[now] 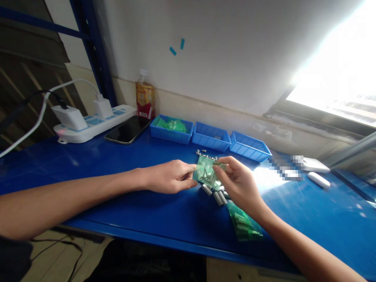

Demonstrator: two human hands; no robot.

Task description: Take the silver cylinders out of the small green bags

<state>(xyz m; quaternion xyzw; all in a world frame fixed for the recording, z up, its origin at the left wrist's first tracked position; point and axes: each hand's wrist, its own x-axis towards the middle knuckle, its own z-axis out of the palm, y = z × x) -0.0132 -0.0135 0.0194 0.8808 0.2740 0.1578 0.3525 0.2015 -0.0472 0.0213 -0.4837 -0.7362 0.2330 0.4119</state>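
Note:
A small green translucent bag point(207, 172) with metal pieces showing inside is held between both hands above the blue table. My left hand point(173, 177) pinches its left edge. The fingers of my right hand point(236, 180) are closed on its upper right side. Small screws point(204, 151) lie just behind the bag. Several grey metal cylinders point(217, 198) rest on the table in front of it. Another green bag point(245, 224), filled with parts, lies below my right wrist, near the table's front edge.
Behind the hands stand a blue bin with green bags point(172, 135) and two more blue bins point(211, 141), point(249, 150). At left are a black phone point(128, 130), a bottle point(145, 96) and a power strip point(95, 125). White objects point(319, 179) lie at right.

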